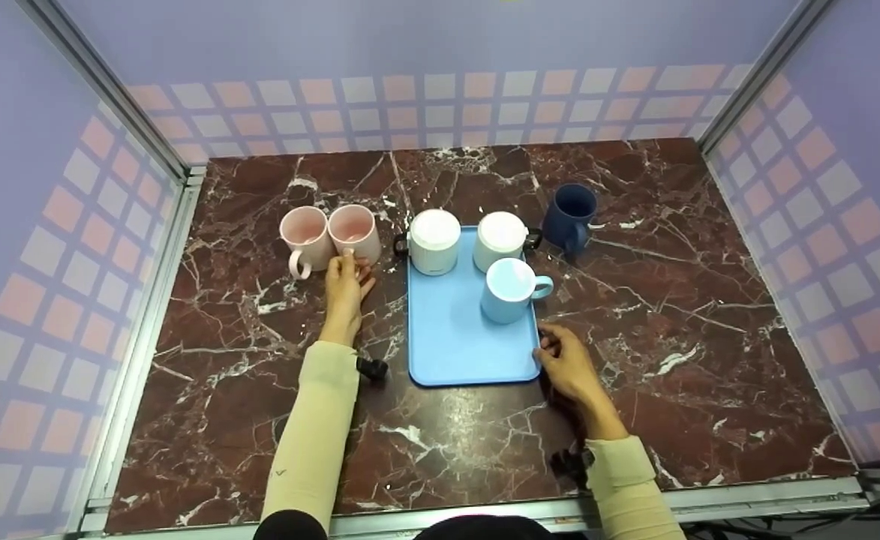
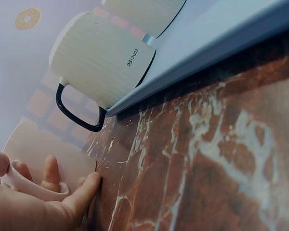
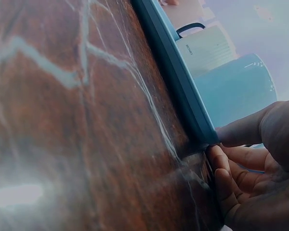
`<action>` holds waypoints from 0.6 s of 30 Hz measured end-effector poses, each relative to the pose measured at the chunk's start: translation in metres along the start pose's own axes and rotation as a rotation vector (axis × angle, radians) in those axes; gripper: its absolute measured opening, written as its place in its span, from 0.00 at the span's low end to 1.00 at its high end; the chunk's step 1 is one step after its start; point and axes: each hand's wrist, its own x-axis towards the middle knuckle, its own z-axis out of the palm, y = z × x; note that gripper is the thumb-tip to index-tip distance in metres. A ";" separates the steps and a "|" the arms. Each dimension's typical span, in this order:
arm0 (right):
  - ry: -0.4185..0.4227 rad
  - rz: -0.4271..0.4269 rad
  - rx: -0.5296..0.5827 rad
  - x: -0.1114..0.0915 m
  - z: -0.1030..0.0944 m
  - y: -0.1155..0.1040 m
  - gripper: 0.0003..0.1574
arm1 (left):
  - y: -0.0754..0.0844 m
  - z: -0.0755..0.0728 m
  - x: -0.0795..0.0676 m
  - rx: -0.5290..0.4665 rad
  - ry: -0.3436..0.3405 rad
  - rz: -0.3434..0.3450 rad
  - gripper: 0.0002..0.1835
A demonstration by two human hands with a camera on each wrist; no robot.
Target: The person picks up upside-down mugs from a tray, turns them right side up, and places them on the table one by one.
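Note:
Two pink mugs stand side by side at the left. My left hand point(image 1: 345, 294) grips the handle of the right-hand pink mug point(image 1: 354, 231); in the left wrist view its fingers point(image 2: 50, 175) curl around that handle. A blue tray point(image 1: 447, 345) lies in the middle, bearing two white mugs at its far end and a light blue mug point(image 1: 506, 296) near its right edge. My right hand point(image 1: 569, 366) pinches the tray's near right edge, thumb at the rim and other fingers curled against the side.
The other pink mug point(image 1: 306, 234) stands just left of the gripped one. The left white mug point(image 1: 435, 244) has a black handle jutting past the tray's left edge; the right white mug's point(image 1: 498, 238) handle points right. A dark blue mug point(image 1: 569, 217) stands on the marbled table point(image 1: 680, 315) beyond.

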 end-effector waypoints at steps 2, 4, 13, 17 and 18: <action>0.003 -0.006 -0.001 0.001 0.000 -0.001 0.30 | 0.002 -0.002 -0.002 0.017 0.016 0.006 0.13; 0.007 -0.006 0.000 0.001 0.000 -0.001 0.29 | 0.002 -0.004 -0.005 0.041 0.029 0.024 0.12; 0.015 -0.009 -0.006 0.001 0.000 -0.001 0.27 | -0.002 -0.009 -0.029 0.225 0.184 0.226 0.20; 0.014 -0.001 -0.001 0.000 -0.001 -0.002 0.27 | -0.008 -0.005 -0.047 0.307 0.219 0.263 0.20; 0.013 0.006 0.004 0.000 -0.001 -0.001 0.27 | -0.010 -0.004 -0.053 0.320 0.212 0.263 0.19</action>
